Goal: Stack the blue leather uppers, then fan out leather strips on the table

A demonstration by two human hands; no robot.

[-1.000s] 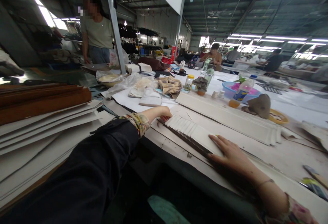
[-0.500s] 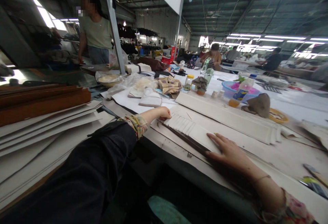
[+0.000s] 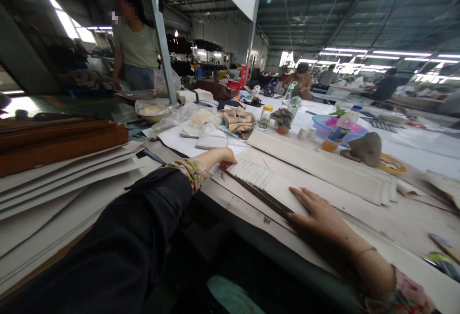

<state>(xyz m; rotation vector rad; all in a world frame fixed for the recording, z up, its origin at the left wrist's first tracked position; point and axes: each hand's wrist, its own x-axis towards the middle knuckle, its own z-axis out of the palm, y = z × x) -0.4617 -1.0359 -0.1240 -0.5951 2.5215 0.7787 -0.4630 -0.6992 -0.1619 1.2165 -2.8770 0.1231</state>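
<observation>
A stack of long pale strips (image 3: 278, 188) with dark lower edges lies slantwise in front of me. Its far-left part shows several staggered ends, one overlapping the other. My left hand (image 3: 226, 156) is at that far end, fingers closed around the corner of the strips; the fingertips are partly hidden. Flat on top of the nearer part rests my right hand (image 3: 321, 216), fingers stretched out and thumb by the front edge. Under the stack is a pale sheet (image 3: 239, 204) covering the table.
Behind the stack lie more long pale pieces (image 3: 316, 165). Brown and pale sheets (image 3: 61, 146) are piled at left. Farther back are gloves (image 3: 239, 118), a yellow-lidded jar (image 3: 265, 117), a bottle (image 3: 343, 125) and a blue basin (image 3: 319, 125). A person (image 3: 134, 50) stands beyond a metal post (image 3: 161, 36).
My left hand has shifted very slightly left and toward me at the strip ends. My right hand stays nearly in place on the stack.
</observation>
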